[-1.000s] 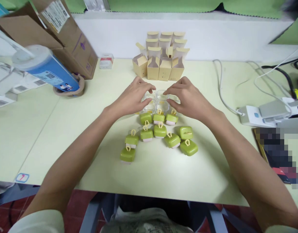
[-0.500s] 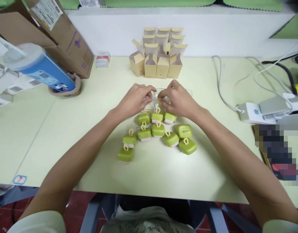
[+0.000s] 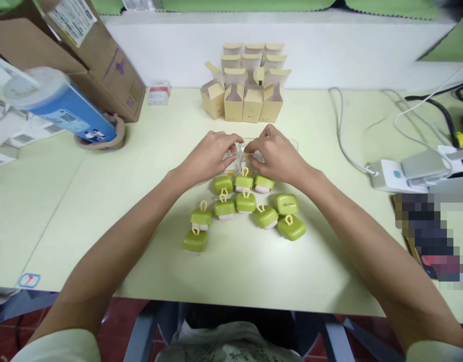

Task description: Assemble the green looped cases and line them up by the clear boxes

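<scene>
My left hand (image 3: 207,156) and my right hand (image 3: 277,153) meet over a clear plastic tray (image 3: 291,144) in the middle of the pale green table (image 3: 103,201). The fingers of both hands are curled and pinch the tray's near part. Just in front of the hands lie several small green cases with yellow loops (image 3: 246,201), set in loose rows. Most of the tray is hidden under the hands.
Several open yellow cartons (image 3: 244,100) stand behind the tray by the white wall. At the left are a brown cardboard box (image 3: 99,55), a blue cylinder (image 3: 60,108) and white labelled boxes. White cables (image 3: 342,136) and a white device (image 3: 415,173) lie at the right.
Both hands have drawn closer together over the clear tray and their fingers have closed on it. Since half a second ago almost nothing has moved.
</scene>
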Demonstrator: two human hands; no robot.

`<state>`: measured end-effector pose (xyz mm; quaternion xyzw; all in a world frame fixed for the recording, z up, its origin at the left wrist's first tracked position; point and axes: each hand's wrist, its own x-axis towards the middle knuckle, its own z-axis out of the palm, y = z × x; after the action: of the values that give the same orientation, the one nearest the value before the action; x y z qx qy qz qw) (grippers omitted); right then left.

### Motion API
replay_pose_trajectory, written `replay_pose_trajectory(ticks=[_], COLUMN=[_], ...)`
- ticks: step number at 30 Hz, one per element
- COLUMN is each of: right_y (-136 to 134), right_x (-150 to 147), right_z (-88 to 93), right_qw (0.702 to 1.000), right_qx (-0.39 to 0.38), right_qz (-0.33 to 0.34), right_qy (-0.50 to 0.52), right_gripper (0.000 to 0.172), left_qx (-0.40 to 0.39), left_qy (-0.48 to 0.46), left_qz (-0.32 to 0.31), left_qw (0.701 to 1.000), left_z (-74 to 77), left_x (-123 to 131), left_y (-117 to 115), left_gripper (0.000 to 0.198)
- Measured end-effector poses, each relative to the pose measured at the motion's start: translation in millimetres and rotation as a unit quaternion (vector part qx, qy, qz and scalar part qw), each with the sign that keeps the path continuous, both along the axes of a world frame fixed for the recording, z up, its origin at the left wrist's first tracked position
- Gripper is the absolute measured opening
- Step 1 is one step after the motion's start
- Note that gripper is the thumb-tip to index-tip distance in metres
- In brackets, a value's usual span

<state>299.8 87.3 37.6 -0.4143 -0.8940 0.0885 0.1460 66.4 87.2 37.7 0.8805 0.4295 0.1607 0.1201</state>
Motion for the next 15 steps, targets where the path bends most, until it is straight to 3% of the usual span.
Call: replay_pose_trajectory(ticks=[5,9,12,15], right_y=[-5.7,-32.2,-64.9,-96.0], right_x=[12.3,16.0,6.5,-6.0], right_z=[28.4,53.0,50.1,32.1], right_qw=[1.000,0.999,0.999,0.993], right_qx=[0.011,-0.009,-0.011,0.046], right_qz=[-0.007,-0.002,0.052,0.081], right_qy=[0.027,0.046,-0.006,-0.069], right_gripper=[0.030,0.027,0.026,0.029], left_qx=[0.031,0.043,0.055,0.084], left_qy=[-0.017,-0.023,0.042,0.107], left_qz=[-0.009,0.008,-0.011,-0.034], left_qw=[0.999,0.999,0.998,0.990], left_z=[27.4,53.2,51.3,34.4], left_x=[-7.1,-11.8,-14.7,-18.7], left_y=[-6.1,-36.4,-72.9,-104.8], left_gripper=[0.034,0.025,0.027,0.028])
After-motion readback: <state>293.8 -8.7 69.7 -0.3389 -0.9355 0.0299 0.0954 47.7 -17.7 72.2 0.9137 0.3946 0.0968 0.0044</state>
